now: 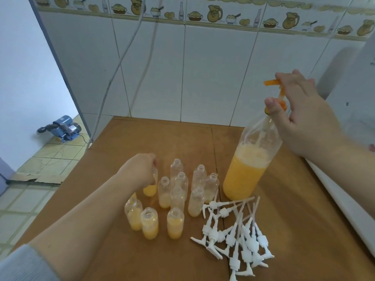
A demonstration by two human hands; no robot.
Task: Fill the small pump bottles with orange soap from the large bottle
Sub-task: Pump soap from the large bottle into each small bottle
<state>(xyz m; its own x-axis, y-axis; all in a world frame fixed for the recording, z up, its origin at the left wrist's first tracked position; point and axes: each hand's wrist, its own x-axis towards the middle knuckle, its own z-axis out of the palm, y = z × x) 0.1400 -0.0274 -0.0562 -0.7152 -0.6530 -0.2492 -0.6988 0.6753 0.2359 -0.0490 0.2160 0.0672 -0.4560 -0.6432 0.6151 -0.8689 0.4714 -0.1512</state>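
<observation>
A large clear bottle (246, 171), about half full of orange soap, stands at the right of the brown table (113, 250). My right hand (302, 116) grips its orange pump head (279, 92) at the neck. Left of it stand several small clear bottles (178, 187), some empty, some partly filled with orange soap (174, 224). My left hand (140, 169) is closed around the top of one partly filled small bottle (151, 188) at the left of the group. White pump tops (237, 234) lie in a loose pile in front of the large bottle.
A white tiled wall (203, 67) rises just behind the table. A white appliance (353, 122) flanks the table's right side. On the tiled floor at the left sits a blue water pump (63, 127), with cables hanging down the wall.
</observation>
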